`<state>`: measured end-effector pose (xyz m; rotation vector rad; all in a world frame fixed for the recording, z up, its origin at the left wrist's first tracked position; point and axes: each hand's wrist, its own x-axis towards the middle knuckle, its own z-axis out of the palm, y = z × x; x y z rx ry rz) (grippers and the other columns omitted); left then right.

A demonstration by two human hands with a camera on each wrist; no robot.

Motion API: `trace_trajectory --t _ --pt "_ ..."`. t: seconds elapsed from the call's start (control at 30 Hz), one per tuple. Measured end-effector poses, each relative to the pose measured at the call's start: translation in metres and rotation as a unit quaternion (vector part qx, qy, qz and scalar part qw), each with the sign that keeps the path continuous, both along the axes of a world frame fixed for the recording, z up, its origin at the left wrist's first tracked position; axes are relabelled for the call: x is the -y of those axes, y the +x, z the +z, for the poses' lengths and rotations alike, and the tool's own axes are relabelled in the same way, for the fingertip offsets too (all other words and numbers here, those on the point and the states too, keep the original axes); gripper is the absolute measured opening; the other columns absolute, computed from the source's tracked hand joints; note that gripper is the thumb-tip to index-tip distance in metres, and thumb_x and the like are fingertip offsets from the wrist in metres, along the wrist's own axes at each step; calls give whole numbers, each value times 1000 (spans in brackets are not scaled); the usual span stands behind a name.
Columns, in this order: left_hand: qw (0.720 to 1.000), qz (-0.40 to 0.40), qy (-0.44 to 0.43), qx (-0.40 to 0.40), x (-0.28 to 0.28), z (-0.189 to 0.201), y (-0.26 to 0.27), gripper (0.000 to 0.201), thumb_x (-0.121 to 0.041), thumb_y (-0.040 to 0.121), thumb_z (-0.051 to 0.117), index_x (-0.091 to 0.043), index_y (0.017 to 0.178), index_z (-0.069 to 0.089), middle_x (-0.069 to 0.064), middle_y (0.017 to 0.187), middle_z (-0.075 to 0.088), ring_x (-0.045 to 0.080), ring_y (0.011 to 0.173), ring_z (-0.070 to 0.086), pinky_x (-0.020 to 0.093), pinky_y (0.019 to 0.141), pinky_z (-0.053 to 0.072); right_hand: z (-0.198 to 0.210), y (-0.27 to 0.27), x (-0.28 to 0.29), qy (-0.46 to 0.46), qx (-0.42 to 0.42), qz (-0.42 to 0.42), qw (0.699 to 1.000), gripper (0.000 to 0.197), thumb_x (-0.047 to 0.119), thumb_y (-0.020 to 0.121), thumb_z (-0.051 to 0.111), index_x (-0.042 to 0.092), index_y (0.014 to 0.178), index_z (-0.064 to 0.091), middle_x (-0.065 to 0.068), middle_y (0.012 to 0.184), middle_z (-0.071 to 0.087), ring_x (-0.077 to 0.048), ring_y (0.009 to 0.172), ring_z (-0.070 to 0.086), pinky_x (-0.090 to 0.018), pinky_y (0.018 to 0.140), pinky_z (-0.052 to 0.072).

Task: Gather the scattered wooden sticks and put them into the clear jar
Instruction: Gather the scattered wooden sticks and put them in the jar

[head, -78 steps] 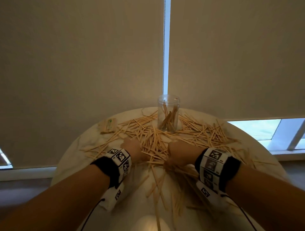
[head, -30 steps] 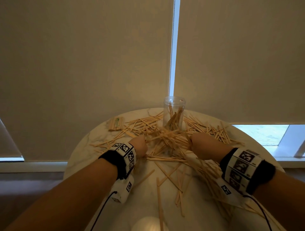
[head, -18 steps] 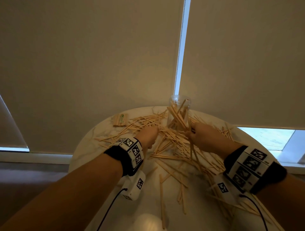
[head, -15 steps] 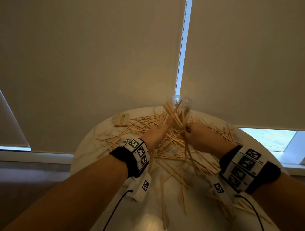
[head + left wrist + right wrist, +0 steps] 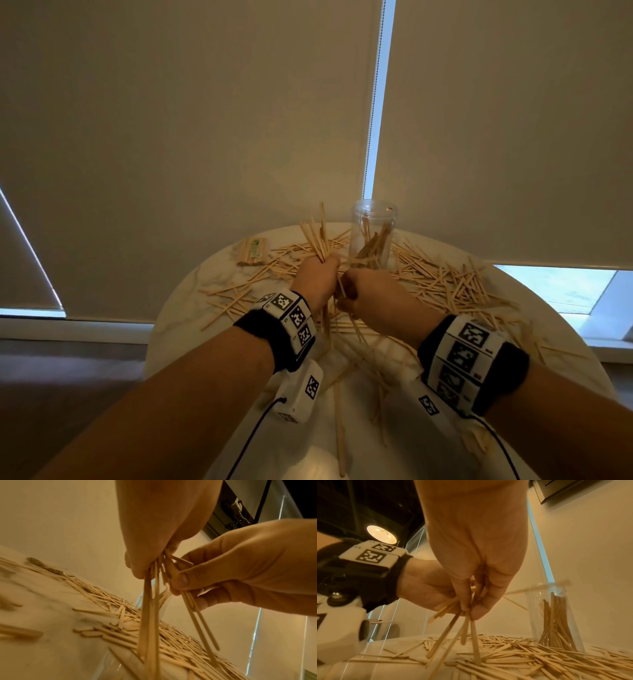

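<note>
head view: your left hand [image 5: 317, 274] is fisted round a bundle of wooden sticks [image 5: 317, 240] fanning upward, just left of the clear jar [image 5: 373, 236] standing at the far side of the round table [image 5: 178, 315]; your right hand [image 5: 368, 294] pinches a few more beside it. square the ends before tipping them in.

left wrist view: the sticks hang splayed below both hands, so tighten the bunch.

right wrist view: your thumb and fingers [image 5: 481, 609] clamp several loose sticks; the jar, part filled, stands near. many sticks are left on the table.
</note>
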<state>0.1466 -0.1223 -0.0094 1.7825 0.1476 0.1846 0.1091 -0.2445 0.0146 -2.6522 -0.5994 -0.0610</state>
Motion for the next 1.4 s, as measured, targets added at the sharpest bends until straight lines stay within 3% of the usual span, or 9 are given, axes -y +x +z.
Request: trace_trajectory --t 0.23,0.37,0.57,0.73,0.9,1.0,1.13,1.23,1.4 --pt "996 44 -82 15 -12 -1 5 39 -39 92 51 -14 79 78 14 70 71 24 58 58 40 64 50 10 4 16 -152 63 -41 985 12 16 94 61 11 99 71 -4 88 69 -21 81 65 -34 75 56" --pt "991 83 -102 21 -22 2 10 39 -33 95 51 -10 69 68 6 55 55 23 45 50 28 49 42 24 7 30 -222 123 -85 964 17 11 97 52 9 99 69 1 71 51 -17 69 54 -28 65 47" --pt "996 -18 -78 30 -13 -2 -3 27 -31 97 49 -18 87 70 -6 58 52 17 55 41 30 56 33 44 33 24 -62 128 -41 989 8 20 87 71 21 93 76 6 104 56 -13 94 54 -26 78 43" --pt "994 -34 -75 68 -5 2 -9 30 -33 100 46 -12 104 68 -3 76 61 11 63 52 24 60 42 39 27 9 4 32 18 999 12 11 93 63 16 97 72 6 90 66 -10 85 63 -19 70 49" --pt "995 -11 -75 68 -7 -3 -1 35 -43 98 44 -16 86 63 11 82 65 28 76 64 49 70 55 28 12 4 53 11 40 998 8 14 96 61 18 95 67 8 83 68 2 71 63 -6 54 44" --pt "994 -12 -96 42 -8 -11 3 47 -47 95 43 -5 92 64 21 82 67 36 71 65 39 56 52 23 13 6 72 5 18 997 4 17 96 62 19 95 65 7 83 70 -2 73 67 -16 65 54" --pt "993 10 -106 55 -8 -15 5 57 -55 98 39 -8 77 65 9 70 65 28 65 60 43 67 51 21 16 14 132 -4 -20 991 10 15 92 68 20 93 60 2 75 74 -9 67 72 -39 73 62" --pt "989 46 -130 44 -9 -13 10 49 -50 102 38 -14 73 55 1 62 53 19 51 48 38 61 45 20 18 19 130 25 -45 990 9 18 88 72 18 90 64 3 73 73 -9 68 71 -41 75 61" --pt "984 -3 -173 39 -2 -8 4 56 -63 96 40 -9 103 54 -1 64 53 18 56 55 39 62 53 22 16 16 191 51 -46 979 9 17 88 73 19 85 64 1 72 72 -10 67 71 -40 72 61"
